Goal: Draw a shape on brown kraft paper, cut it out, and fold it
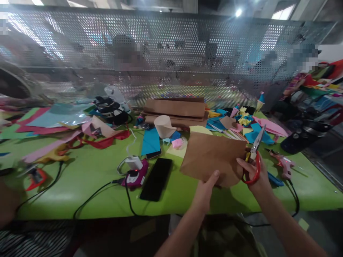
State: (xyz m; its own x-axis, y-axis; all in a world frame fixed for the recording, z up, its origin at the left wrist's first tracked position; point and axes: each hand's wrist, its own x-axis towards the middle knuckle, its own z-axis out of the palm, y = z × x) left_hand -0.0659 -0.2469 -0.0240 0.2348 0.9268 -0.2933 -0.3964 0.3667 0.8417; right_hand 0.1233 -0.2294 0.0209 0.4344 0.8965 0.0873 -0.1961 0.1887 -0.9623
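A sheet of brown paper point(211, 153) is held up over the green table, its lower right edge curved. My left hand point(206, 191) grips its bottom edge, thumb on the near face and the other fingers hidden behind. Red-handled scissors point(257, 157) are in my right hand point(255, 175), blades apart and pointing up and away. The thumb of that hand lies close to the paper's right edge; I cannot tell whether it touches. Beyond the sheet lie yellow paper point(199, 130) and a rolled beige strip point(162, 126).
Left of the paper lie a black phone point(156, 179) and a purple power strip point(136, 175) with cables. A pink glue gun point(285, 164) and a dark bottle point(302, 135) stand right. Folded brown paper point(175, 109) sits before the perforated metal screen point(171, 46). Another person's arm shows far left.
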